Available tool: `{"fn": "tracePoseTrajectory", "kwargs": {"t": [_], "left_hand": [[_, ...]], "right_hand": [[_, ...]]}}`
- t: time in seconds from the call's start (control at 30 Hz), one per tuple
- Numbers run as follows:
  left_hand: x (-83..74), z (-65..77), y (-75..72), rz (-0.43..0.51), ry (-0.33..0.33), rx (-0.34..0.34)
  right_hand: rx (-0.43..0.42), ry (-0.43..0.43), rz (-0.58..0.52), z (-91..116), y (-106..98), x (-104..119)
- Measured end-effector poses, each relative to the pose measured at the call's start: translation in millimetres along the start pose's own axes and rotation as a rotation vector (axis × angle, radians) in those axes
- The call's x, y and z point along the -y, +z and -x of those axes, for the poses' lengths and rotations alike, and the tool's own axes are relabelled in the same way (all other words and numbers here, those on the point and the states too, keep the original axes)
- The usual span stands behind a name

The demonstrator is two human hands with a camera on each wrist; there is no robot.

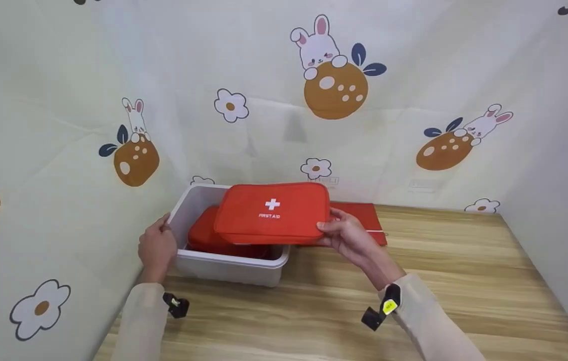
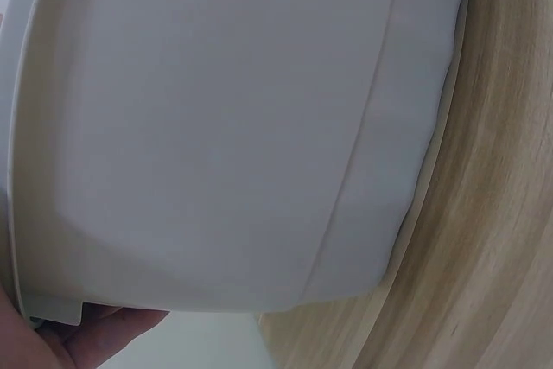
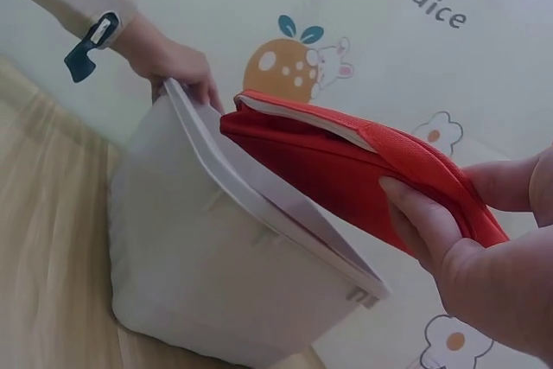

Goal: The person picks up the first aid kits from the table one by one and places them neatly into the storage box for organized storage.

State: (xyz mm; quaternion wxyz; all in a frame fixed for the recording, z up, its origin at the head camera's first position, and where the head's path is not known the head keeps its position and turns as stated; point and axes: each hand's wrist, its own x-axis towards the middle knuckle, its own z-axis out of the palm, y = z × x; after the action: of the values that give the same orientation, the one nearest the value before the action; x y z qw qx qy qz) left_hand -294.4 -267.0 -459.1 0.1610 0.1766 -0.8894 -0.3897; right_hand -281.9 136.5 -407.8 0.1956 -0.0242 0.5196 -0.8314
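Observation:
A red first aid bag [image 1: 268, 225] with a white cross hangs over the right part of a pale grey bin [image 1: 228, 268]. My right hand [image 1: 346, 235] pinches the bag's right end, thumb on one face and fingers on the other, as the right wrist view also shows. On the bin's left rim, my left hand [image 1: 157, 245] grips with its fingers curled over the edge. Another red bag [image 1: 202, 233] lies inside the bin, partly hidden by the held one. In the left wrist view the bin's outer wall [image 2: 225, 127] fills most of the picture.
Behind my right hand, a flat red item [image 1: 364, 215] with a pale line along its edge lies on the wooden table [image 1: 439, 281]. Printed cloth walls [image 1: 263, 135] with rabbits and flowers stand at the back, left and right.

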Motion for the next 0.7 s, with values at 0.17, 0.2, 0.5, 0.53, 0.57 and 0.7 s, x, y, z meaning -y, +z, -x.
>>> {"fn": "tracePoseTrajectory", "kwargs": {"t": [0.17, 0.2, 0.5, 0.53, 0.57, 0.7], "left_hand": [[0.0, 0.0, -0.4, -0.007, 0.003, -0.006], [-0.1, 0.0, -0.3, -0.006, 0.003, -0.006], [-0.5, 0.7, -0.1, 0.002, -0.008, 0.007], [-0.4, 0.7, -0.1, 0.003, -0.008, 0.006], [-0.4, 0.7, -0.2, 0.004, -0.007, 0.005], [0.1, 0.3, -0.2, 0.003, -0.011, 0.010]], "right_hand": [[0.003, -0.002, 0.020, -9, 15, -8], [0.006, -0.002, 0.027, -11, 18, -9], [0.005, 0.039, 0.068, -21, 39, -21], [0.006, 0.041, 0.067, -23, 41, -22], [0.009, 0.041, 0.066, -24, 43, -23], [0.007, 0.046, 0.057, -28, 51, -28]]}}
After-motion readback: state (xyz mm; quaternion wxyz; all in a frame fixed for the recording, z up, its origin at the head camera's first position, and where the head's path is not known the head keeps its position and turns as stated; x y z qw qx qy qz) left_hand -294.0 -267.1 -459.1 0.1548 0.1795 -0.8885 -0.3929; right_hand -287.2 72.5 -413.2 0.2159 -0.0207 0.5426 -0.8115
